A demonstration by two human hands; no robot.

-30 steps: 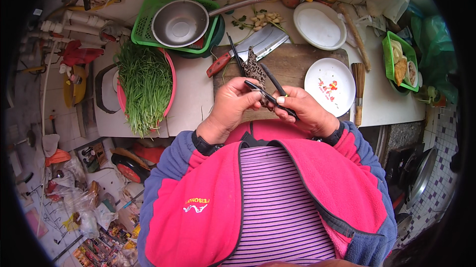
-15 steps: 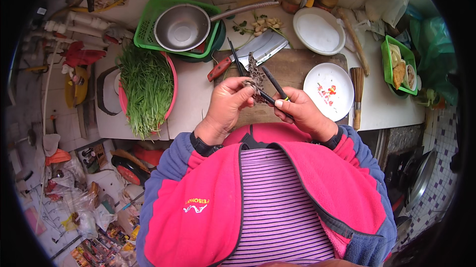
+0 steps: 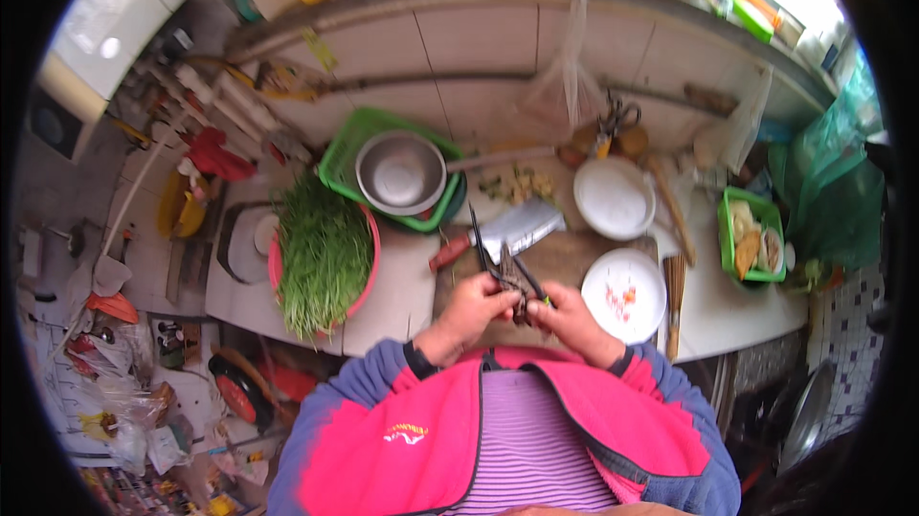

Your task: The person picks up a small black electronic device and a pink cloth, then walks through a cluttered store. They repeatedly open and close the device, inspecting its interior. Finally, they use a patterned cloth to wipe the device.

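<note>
My left hand (image 3: pixel 469 313) is closed round a crumpled brown patterned cloth (image 3: pixel 507 272), which is wrapped against a thin black frame. That frame, with two slim black arms pointing away from me, looks like a pair of glasses (image 3: pixel 532 280). Its right side is pinched in my right hand (image 3: pixel 572 323), near a small yellow-green mark. The fingers and the cloth hide most of the front of the glasses. Both hands are over the near part of a wooden cutting board (image 3: pixel 565 258). Just beyond them lies a cleaver (image 3: pixel 522 225) with a red-brown handle.
Left is a pink basin (image 3: pixel 371 272) of green leafy stalks. A metal saucepan (image 3: pixel 400 171) rests on a green basket (image 3: pixel 349 143). White plates (image 3: pixel 613 195), a brush (image 3: pixel 674 301) and a stick (image 3: pixel 673 205) stand right. Peeled garlic cloves (image 3: pixel 522 183) lie behind the cleaver.
The view has tilted up, bringing the back ledge into sight. My hands have drawn closer together, and the cloth is bunched differently around the glasses.
</note>
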